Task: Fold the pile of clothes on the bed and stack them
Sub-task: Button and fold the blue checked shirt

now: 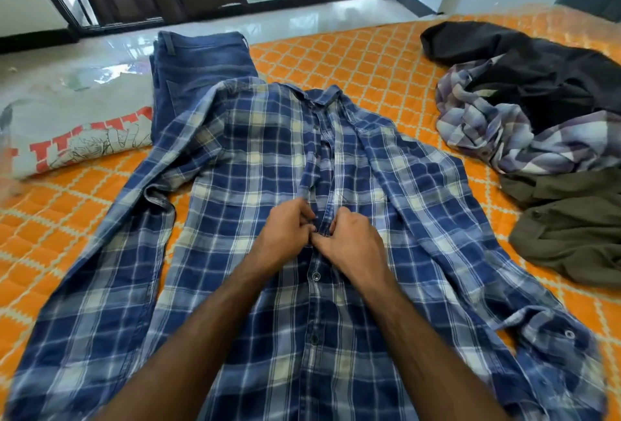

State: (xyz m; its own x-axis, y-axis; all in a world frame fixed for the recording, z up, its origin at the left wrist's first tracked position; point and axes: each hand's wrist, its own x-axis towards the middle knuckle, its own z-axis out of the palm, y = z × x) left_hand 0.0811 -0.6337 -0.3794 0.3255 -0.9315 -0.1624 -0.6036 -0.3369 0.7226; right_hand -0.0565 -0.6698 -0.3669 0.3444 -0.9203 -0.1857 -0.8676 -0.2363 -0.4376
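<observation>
From the camera on my head I look down at the blue plaid shirt (pixel 255 185), spread face-up and lengthwise on the orange quilted bed (pixel 353 60), collar away from me and both sleeves lying out to either side. My left hand (pixel 285 235) and right hand (pixel 353 245) meet at the middle of the button placket, each with fingers curled and pinching an edge of the front, so I seem to be doing up a button about halfway along; two fastened buttons show nearer me, and above my hands the front lies open. I judge the cloth to be light, soft and limp: it will wrinkle and slide on itself rather than hold a shape, so it is best gripped by its firmer parts, the placket, collar, shoulder seams and cuffs, and smoothed flat before each fold. Beyond the shirt's left shoulder lies one pair of folded blue jeans (pixel 201 60), and beside them one folded grey T-shirt with a red print (pixel 77 131), so two pieces look finished. To my right the unfolded pile is well apart from the shirt: one black garment (pixel 524 60), one crumpled purple plaid shirt (pixel 497 131) and olive-green cloth (pixel 571 229), which may be one piece or two; I cannot tell. That makes at least three garments waiting, plus the one under my hands.
</observation>
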